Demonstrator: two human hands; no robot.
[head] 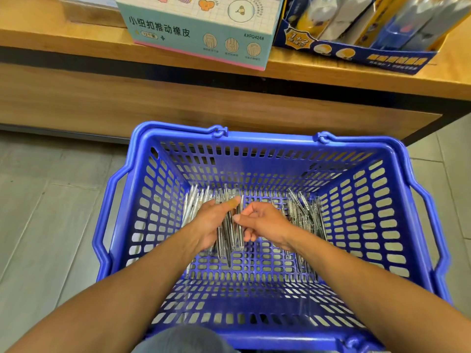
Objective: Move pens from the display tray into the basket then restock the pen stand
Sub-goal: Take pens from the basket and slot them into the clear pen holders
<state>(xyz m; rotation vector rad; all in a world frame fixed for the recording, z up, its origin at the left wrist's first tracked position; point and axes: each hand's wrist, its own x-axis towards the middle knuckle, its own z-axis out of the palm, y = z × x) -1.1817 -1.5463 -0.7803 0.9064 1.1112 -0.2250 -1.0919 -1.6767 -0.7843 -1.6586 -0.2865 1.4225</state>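
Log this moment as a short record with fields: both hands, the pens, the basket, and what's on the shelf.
left hand: inside the basket, gripping a bundle of pens
right hand: beside the bundle, fingers curled, touching the pens
bundle of pens: clear and silver, held roughly parallel
loose pens: piled on the basket floor at right; more at far left
basket: blue plastic, on the floor, handles folded down
shelf: wooden, holds a teal box and a dark blue display box

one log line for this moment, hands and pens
left hand: grips bundle of clear silver pens | right hand: fingers curled at the bundle | place: inside blue plastic basket | loose pens: basket floor
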